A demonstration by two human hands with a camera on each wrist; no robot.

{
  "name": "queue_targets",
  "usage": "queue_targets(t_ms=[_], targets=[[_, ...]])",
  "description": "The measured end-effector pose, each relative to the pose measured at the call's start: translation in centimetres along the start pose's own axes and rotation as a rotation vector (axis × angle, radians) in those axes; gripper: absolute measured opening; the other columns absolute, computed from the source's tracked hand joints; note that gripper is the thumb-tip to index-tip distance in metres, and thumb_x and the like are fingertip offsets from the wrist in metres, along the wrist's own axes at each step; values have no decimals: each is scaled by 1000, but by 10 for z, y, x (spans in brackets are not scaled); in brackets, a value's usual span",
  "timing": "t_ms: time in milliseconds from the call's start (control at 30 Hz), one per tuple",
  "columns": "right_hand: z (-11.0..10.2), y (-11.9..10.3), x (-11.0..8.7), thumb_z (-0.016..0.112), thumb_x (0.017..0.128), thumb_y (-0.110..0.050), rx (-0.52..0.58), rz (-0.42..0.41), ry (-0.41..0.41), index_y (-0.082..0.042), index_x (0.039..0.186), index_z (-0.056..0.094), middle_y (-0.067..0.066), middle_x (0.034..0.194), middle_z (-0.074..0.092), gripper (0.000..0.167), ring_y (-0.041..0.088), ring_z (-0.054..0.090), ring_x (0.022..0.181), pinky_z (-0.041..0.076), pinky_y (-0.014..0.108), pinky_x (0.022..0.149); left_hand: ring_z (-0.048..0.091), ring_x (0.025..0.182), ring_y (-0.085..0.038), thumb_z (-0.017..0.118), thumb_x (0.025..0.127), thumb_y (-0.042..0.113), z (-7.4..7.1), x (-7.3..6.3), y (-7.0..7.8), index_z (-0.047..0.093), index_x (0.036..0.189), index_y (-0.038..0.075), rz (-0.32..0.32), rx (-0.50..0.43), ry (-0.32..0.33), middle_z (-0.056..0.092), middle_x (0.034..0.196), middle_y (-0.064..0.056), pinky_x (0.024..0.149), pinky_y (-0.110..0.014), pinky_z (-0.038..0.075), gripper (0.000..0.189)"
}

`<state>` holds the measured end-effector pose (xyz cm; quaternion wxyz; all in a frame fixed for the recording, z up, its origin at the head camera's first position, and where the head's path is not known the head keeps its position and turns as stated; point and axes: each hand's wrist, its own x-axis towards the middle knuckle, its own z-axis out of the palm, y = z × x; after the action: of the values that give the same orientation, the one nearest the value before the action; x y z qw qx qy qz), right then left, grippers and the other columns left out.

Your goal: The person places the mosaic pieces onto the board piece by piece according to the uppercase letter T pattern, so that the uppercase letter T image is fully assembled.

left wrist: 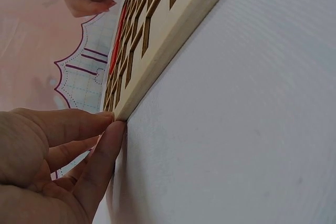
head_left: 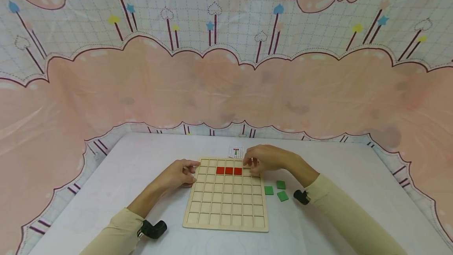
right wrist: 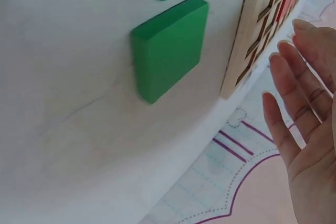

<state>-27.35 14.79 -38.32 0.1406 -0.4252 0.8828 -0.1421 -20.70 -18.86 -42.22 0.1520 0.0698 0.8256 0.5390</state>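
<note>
A wooden grid board (head_left: 226, 207) lies on the table, with three red square tiles (head_left: 229, 170) side by side in its second row from the back. At the back left corner, my left hand (head_left: 178, 173) rests its index finger and thumb against the board's edge, also visible in the left wrist view. My right hand (head_left: 264, 157) hovers over the back right corner, just right of the red tiles. Its fingers (right wrist: 294, 98) are loosely bent and hold nothing in the right wrist view. Three green square tiles (head_left: 281, 184) lie right of the board, below my right forearm.
Behind the board lies a small printed card (head_left: 236, 152) with a grid, showing red and green squares. A white cloth covers the table (head_left: 148, 145). A patterned curtain (head_left: 226, 89) hangs behind it. Each wrist carries a black camera (head_left: 154, 229).
</note>
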Motion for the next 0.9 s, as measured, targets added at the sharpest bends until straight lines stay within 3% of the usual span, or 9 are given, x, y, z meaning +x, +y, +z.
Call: queue_targets(t_ms=[633, 900], targets=[[7, 16, -42, 71, 92, -17, 19, 23, 3, -22, 107, 74, -16, 95, 64, 17, 7, 61, 88, 53, 24, 78, 51, 81, -17, 69, 84, -14, 0, 1, 0, 54, 139, -9, 8, 18, 1, 50, 102, -12, 64, -25, 58, 57], [10, 21, -59, 75, 91, -19, 44, 82, -18, -24, 107, 73, -18, 93, 63, 17, 6, 59, 88, 52, 25, 78, 50, 83, -18, 68, 85, -14, -1, -1, 1, 54, 139, -10, 24, 27, 5, 51, 103, -14, 65, -25, 57, 56]])
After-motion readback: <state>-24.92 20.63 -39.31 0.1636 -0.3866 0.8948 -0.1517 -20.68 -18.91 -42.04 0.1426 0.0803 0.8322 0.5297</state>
